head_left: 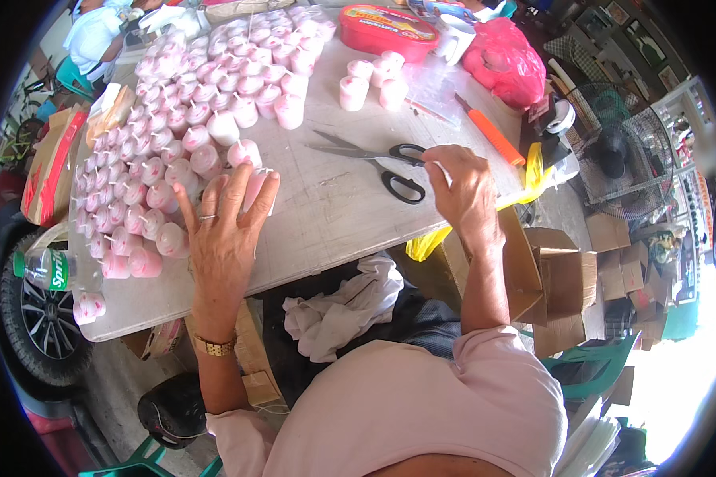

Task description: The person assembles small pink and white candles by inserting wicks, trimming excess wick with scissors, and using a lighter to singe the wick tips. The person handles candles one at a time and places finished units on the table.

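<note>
Many small pink-and-white candles (243, 111) with short wicks stand packed together on the left half of the pale table (310, 230). At the near edge of this group, my left hand (227, 211) lies palm down, its fingers spread over a pink candle (256, 191) that shows partly between them; the thumb is hidden. My right hand (461, 187) is closed, knuckles up, against the handle of black-handled scissors (382, 163). The scissors lie on the table with blades apart, pointing left. What the right fingers hold, if anything, is hidden.
Several candles (371, 79) stand apart at the far middle, near a red tub (390, 33) and a pink plastic bag (505, 63). An orange-handled knife (493, 135) lies along the right edge. A green-labelled bottle (52, 269) and a lone candle (89, 308) are at the left corner.
</note>
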The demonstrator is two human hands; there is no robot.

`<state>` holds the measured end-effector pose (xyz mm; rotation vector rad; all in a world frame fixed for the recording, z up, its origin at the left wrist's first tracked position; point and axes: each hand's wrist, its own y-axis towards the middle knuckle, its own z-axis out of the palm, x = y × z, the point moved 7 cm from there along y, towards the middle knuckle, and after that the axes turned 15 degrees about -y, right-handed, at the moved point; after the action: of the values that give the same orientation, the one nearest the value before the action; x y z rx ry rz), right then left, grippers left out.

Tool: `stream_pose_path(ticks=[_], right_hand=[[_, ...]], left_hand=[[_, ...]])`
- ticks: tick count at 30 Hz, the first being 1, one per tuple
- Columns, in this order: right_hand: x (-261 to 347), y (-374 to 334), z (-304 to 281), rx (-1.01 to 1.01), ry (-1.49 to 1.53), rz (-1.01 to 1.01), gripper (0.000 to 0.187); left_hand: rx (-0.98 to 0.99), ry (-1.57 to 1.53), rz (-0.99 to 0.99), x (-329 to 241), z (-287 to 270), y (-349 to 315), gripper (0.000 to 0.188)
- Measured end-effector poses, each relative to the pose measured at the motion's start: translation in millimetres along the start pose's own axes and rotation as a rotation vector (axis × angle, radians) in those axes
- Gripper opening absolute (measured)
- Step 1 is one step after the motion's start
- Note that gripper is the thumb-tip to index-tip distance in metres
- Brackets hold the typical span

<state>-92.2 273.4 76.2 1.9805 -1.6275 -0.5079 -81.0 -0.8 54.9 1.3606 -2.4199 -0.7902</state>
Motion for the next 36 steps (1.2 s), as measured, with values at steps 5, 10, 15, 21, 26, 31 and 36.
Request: stream_pose_path(ticks=[5,10,15,21,26,31,36], right_hand=[[-94,23,8,-0.240,-0.393,0.011,0.011],[-182,34,88,0.300,-0.598,0.220,0.029],[-147,18,53,0.015,-0.504,0.162,0.035],[-23,-6,-15,0.056,0.116,0.135,0.032],[82,-32,-29,0.207,0.415,-0.208,0.036],[110,-28,-33,0.175,0.491,-0.300,0.032],[116,-27,-31,0.200,0.498,-0.305,0.031]], left_hand=[[0.108,-0.228,0.039,-6,9,5,0.049],[0.184,-0.380,-0.013,0,6,-1,0.056],[0.117,-0.450,-0.108,10,7,-6,0.059],[-0.069,-0.906,-0.249,3,-10,-17,0.050],[-0.052,-0.993,-0.274,-13,-33,-17,0.046],[-0.082,-1.055,-0.154,-18,-52,-14,0.046],[-0.062,-1.117,-0.173,-17,-55,-16,0.046]])
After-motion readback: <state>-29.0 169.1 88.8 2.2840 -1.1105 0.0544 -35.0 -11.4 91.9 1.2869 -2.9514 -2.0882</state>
